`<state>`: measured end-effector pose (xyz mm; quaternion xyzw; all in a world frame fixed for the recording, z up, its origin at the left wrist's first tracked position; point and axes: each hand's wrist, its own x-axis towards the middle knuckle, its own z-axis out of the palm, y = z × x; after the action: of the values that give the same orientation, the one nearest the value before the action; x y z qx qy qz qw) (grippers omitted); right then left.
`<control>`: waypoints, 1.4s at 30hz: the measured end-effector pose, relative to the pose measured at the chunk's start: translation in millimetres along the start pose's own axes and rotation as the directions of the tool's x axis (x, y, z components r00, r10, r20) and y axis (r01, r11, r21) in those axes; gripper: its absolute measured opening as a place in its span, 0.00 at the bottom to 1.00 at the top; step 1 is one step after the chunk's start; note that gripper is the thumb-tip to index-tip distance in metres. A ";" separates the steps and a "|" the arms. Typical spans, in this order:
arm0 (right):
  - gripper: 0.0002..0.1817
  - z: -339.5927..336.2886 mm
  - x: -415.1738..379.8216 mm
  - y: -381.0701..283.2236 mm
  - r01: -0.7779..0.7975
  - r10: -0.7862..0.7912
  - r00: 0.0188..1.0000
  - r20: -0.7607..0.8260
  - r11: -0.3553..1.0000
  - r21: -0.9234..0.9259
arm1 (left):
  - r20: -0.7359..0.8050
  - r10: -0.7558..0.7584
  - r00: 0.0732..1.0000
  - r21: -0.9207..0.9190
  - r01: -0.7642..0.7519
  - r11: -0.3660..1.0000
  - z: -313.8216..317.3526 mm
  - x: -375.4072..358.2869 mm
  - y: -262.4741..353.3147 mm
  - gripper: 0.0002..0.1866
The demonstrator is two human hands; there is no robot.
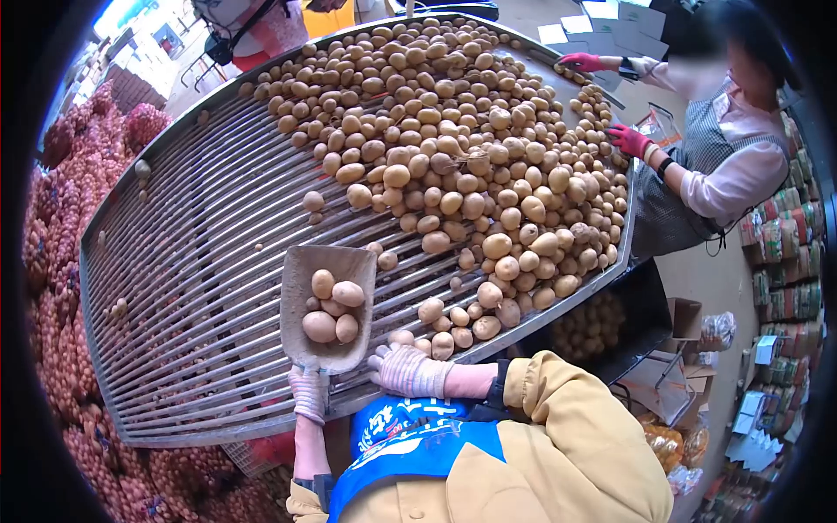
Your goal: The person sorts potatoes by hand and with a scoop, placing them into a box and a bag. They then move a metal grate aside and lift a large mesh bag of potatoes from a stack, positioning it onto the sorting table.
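My left hand (308,394), in a striped glove, is closed around the handle of a dusty scoop (296,296). The scoop lies over the slatted table (200,288), with several potatoes (319,327) in its pan. Just right of the scoop, my right hand (410,370), also gloved, rests by the table's near edge with its fingers apart and no potato visibly in it. A few loose potatoes (442,345) sit close to that hand. Beyond them a large heap of potatoes (436,131) covers the far and right part of the slats.
A co-worker (728,148) in pink gloves stands at the right side, hands at the heap. Stacked net sacks (65,261) line the left. A dark bin (602,322) with potatoes is below the right edge. Another person (261,35) stands at the far side.
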<state>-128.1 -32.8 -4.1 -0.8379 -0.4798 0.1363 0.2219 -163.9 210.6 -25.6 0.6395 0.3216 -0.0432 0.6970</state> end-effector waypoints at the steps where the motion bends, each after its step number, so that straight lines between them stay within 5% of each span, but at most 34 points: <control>1: 0.08 -1.2 0.7 0.4 -0.007 0.007 1.000 -0.005 1.000 -0.004 | -0.029 -0.031 0.999 -0.013 0.031 0.999 -0.2 0.1 0.7 0.12; 4: 0.09 -2.2 0.5 1.2 -0.064 0.065 0.988 0.143 0.998 -0.012 | -0.063 -0.121 0.991 -0.028 0.119 0.992 -18.4 10.3 -13.3 0.10; 8: 0.11 12.1 -8.1 19.0 -0.065 0.058 0.997 -0.056 0.991 -0.119 | -0.112 -0.028 0.993 -0.060 0.021 0.998 -14.0 5.3 -10.1 0.08; 13: 0.10 1.3 -10.4 22.1 -0.040 0.035 0.999 -0.023 0.960 -0.277 | -0.071 -0.070 0.995 0.000 0.070 0.998 -9.4 -10.2 -8.3 0.05; 14: 0.08 -6.4 -11.3 26.6 -0.041 0.031 0.998 -0.054 0.981 -0.191 | -0.088 -0.040 0.995 -0.037 0.037 0.999 -9.7 -12.0 -11.5 0.05; 16: 0.16 -28.2 -14.5 37.3 -0.248 0.262 0.964 -0.034 0.941 0.228 | -0.071 -0.079 0.994 -0.042 0.076 0.996 -0.9 -22.0 0.9 0.04; 18: 0.23 -38.9 -28.2 43.9 -0.248 0.355 0.914 -0.196 0.873 0.421 | -0.068 -0.079 0.995 -0.070 0.074 0.995 1.9 -21.9 -3.0 0.03; 23: 0.22 -38.9 -42.7 46.9 -0.205 0.281 0.929 -0.240 0.933 0.297 | -0.071 -0.121 0.990 -0.055 0.117 0.992 7.5 -27.0 4.5 0.02; 26: 0.25 -32.2 -38.5 42.0 -0.257 0.294 0.949 -0.115 0.930 0.263 | -0.068 -0.107 0.992 -0.037 0.105 0.994 3.5 -27.7 2.9 0.03; 28: 0.24 -39.4 -39.2 41.4 -0.127 0.147 0.915 -0.375 0.989 0.079 | -0.121 -0.114 0.986 -0.031 0.112 0.993 8.2 -29.4 7.2 0.04; 30: 0.25 -59.8 -42.6 58.4 -0.362 0.338 0.860 -0.383 0.932 0.010 | -0.119 -0.091 0.989 -0.074 0.082 0.994 14.7 -31.8 10.3 0.04; 32: 0.19 -67.2 -48.2 82.7 -0.660 0.544 0.716 -0.438 0.731 -0.172 | -0.099 -0.107 0.989 -0.052 0.102 0.993 4.7 -29.2 3.8 0.04; 33: 0.17 -71.9 -48.3 94.9 -0.762 0.737 0.647 -0.195 0.621 -0.184 | -0.074 -0.108 0.991 -0.043 0.105 0.993 -1.3 -28.4 -0.5 0.05; 34: 0.16 -50.6 -58.9 123.9 -0.689 0.688 0.717 -0.112 0.676 -0.263 | -0.049 -0.109 0.993 -0.035 0.107 0.994 -5.3 -26.6 -2.2 0.05; 37: 0.15 -44.1 -57.0 137.0 -0.698 0.695 0.715 -0.070 0.709 -0.096 | -0.058 -0.085 0.995 -0.040 0.083 0.996 9.7 -26.8 1.1 0.06; 38: 0.15 -48.4 -54.5 127.6 -0.649 0.662 0.733 -0.156 0.749 0.132 | -0.055 -0.106 0.993 -0.033 0.105 0.994 10.7 -29.9 4.0 0.06; 39: 0.14 -54.9 -48.8 119.8 -0.546 0.635 0.731 -0.250 0.764 0.343 | -0.034 -0.143 0.989 0.025 0.144 0.989 10.9 -31.3 8.4 0.06; 40: 0.17 -62.0 -36.2 109.2 -0.278 0.482 0.756 -0.444 0.849 0.449 | -0.039 -0.140 0.989 0.016 0.141 0.990 11.9 -26.9 4.9 0.06; 42: 0.21 -98.5 -13.8 60.9 -0.135 0.459 0.774 -0.436 0.793 0.594 | 0.060 -0.174 0.983 0.035 0.173 0.984 2.4 -29.1 -5.8 0.07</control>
<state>-46.2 -95.4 50.7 -0.8122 -0.1912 0.0464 0.5492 -188.7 197.2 -16.0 0.6177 0.3534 -0.1285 0.6906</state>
